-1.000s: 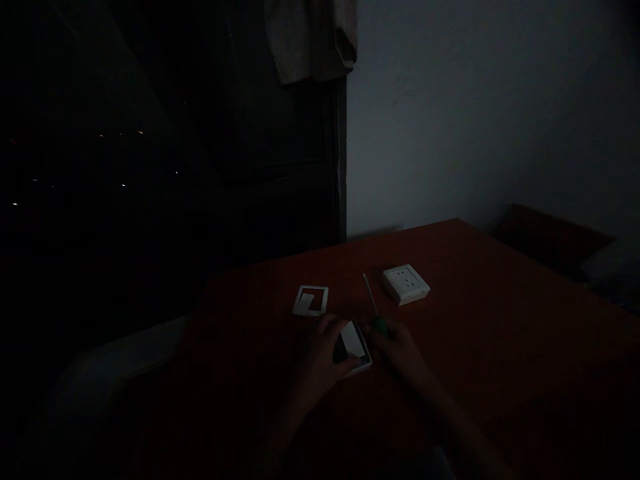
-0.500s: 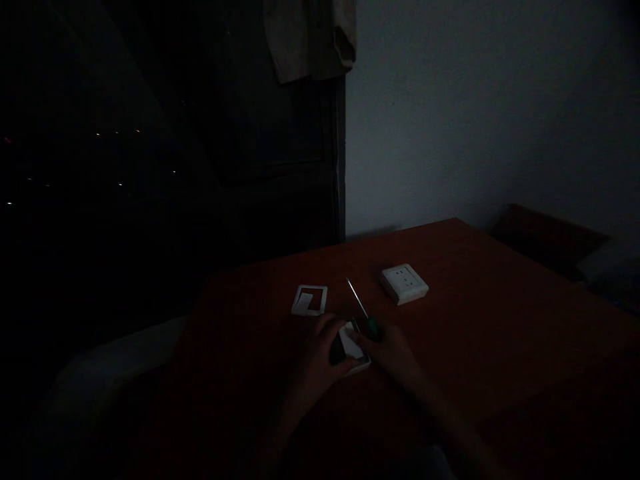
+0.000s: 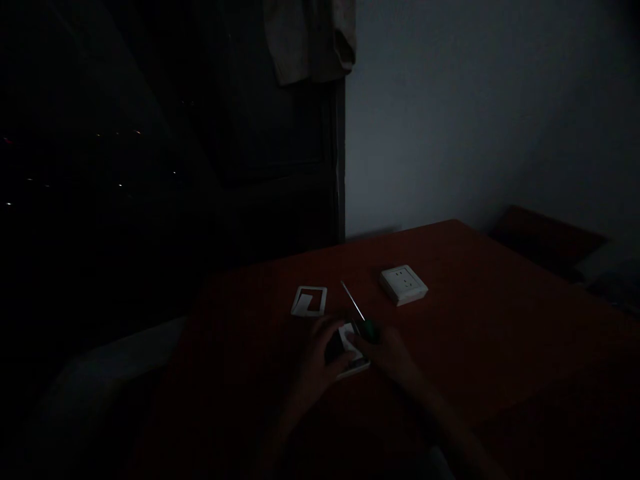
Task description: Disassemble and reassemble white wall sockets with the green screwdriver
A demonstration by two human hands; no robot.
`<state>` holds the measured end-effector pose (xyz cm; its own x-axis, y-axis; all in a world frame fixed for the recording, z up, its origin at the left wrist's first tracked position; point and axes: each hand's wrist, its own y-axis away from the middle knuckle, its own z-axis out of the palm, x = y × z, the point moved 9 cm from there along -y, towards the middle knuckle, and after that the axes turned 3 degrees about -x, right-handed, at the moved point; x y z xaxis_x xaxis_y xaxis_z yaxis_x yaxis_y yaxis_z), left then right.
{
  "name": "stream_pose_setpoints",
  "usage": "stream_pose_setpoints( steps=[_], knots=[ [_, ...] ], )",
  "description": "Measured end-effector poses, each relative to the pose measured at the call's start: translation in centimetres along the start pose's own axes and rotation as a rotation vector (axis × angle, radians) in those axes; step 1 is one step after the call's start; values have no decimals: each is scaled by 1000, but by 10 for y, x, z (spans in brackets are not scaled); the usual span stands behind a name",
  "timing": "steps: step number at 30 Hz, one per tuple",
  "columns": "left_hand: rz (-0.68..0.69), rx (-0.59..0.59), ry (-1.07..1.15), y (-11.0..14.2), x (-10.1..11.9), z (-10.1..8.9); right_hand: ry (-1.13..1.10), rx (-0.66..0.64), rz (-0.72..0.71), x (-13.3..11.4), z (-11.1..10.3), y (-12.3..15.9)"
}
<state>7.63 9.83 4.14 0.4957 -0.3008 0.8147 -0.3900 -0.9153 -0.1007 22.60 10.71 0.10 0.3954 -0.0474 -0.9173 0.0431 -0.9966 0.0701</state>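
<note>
My left hand (image 3: pixel 316 360) is curled around the left side of a small white wall switch (image 3: pixel 358 366) with its front frame off, thumb at the near edge and fingers at the far edge. In my right hand (image 3: pixel 395 353) is a screwdriver (image 3: pixel 354 302); its green handle lies in the grip and its metal shaft points away and to the left. The right thumb rests on the white piece in the middle of the switch. Darkness hides the finer parts of the switch.
Beyond my left hand lie a square white frame (image 3: pixel 295 311) and a loose white plate (image 3: pixel 303 305) on the reddish table (image 3: pixel 500 320). A boxed wall socket (image 3: pixel 404 285) sits farther right. Behind the table are a pale wall (image 3: pixel 425 133) and a hanging cloth (image 3: pixel 310 43).
The screwdriver's tip has shifted slightly left and nearer. My left thumb and fingers have moved a little left on the switch. The frame, loose plate and socket stay put.
</note>
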Motion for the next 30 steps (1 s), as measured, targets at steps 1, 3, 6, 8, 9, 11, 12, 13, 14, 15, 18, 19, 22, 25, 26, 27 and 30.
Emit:
stream_pose_setpoints(
  steps=[1, 3, 6, 8, 9, 11, 12, 13, 14, 15, 18, 19, 22, 25, 26, 27, 30],
  knots=[
    [-9, 25, 5, 0, -2, -2, -2, -3, 0, 0, 0, 0],
    [-46, 77, 21, 0, -9, -4, -11, -15, 0, -1, 1, 1],
    [-122, 119, 93, 0, -20, -1, -25, -32, -3, -2, 2, 2],
    [-172, 123, 155, 0, -25, 4, -31, -40, -2, -1, 3, 1],
    [-193, 125, 184, 0, -27, 6, -30, -42, 1, 0, 4, 1],
    [-219, 134, 224, 0, -29, 8, -28, -44, 9, 0, 4, 0],
    [-224, 138, 236, 1, -29, 8, -26, -43, 11, 0, 4, 0],
    [-223, 139, 245, 0, -29, 8, -25, -41, 11, -1, 3, 0],
    [-222, 138, 249, 0, -29, 9, -24, -38, 10, -2, 3, 0],
    [-224, 136, 250, 0, -29, 9, -24, -34, 8, -3, 2, 0],
    [-240, 130, 248, 1, -29, 9, -24, -28, 9, -6, 1, 0],
    [-243, 130, 244, 1, -29, 9, -26, -27, 11, -6, 1, 0],
    [-218, 136, 235, 0, -27, 9, -34, -26, 14, -6, 1, -1],
    [-199, 153, 230, -2, -26, 8, -35, -20, 23, -5, 2, -3],
    [-201, 159, 229, -2, -26, 8, -33, -16, 28, -4, 2, -4],
    [-210, 163, 230, -2, -27, 9, -29, -11, 33, -3, 2, -5],
    [-245, 163, 245, -2, -29, 10, -14, 11, 38, -1, 1, -7]
  ],
)
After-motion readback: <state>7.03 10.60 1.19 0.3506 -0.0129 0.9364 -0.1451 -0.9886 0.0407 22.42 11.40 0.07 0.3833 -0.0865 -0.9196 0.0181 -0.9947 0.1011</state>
